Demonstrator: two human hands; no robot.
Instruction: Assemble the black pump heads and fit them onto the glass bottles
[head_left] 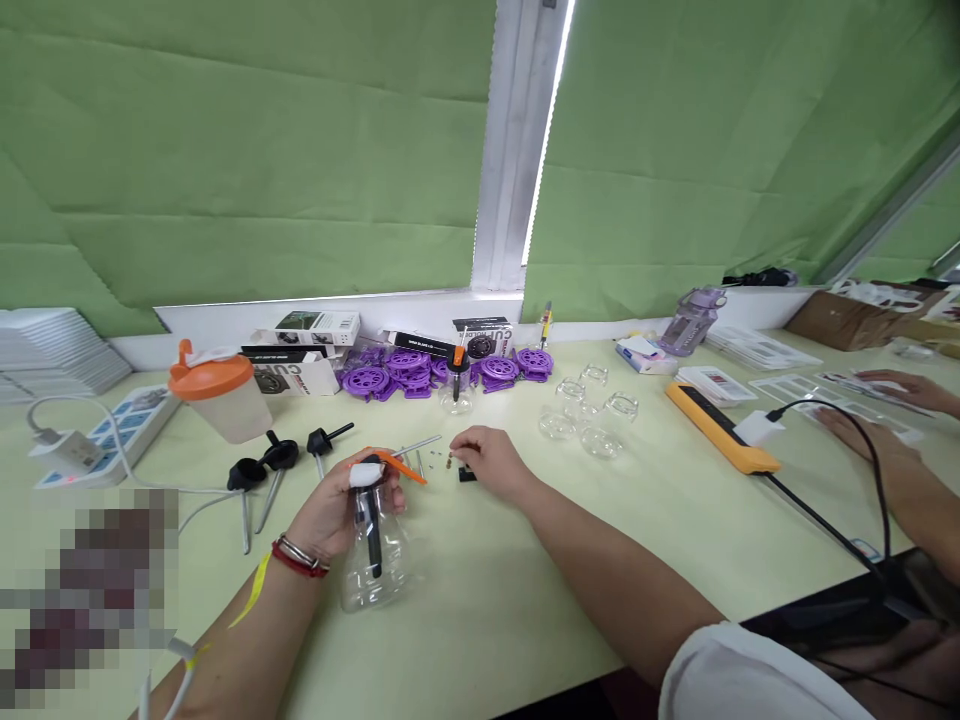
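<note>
My left hand (339,502) is wrapped around the neck of a clear cone-shaped bottle (391,575) that stands or hovers over the table, slightly tilted. The bottle has a black head with a white piece, an orange lever (403,466) sticking out to the right, and a black tube hanging inside. Just to its right, my right hand (491,462) is down at the tabletop with its fingers bent together. Small brass-coloured parts (449,462) lie by its fingertips, and a small black piece (466,474) is partly under it. Whatever those fingers pinch is too small to make out.
Black funnel-like heads with metal rods (280,455) lie left. Purple plastic parts (409,372), boxes (319,328) and a similar bottle (457,395) stand behind. Clear glass pieces (601,442) and an orange power strip (720,430) are right. Another person's hands (862,435) work far right.
</note>
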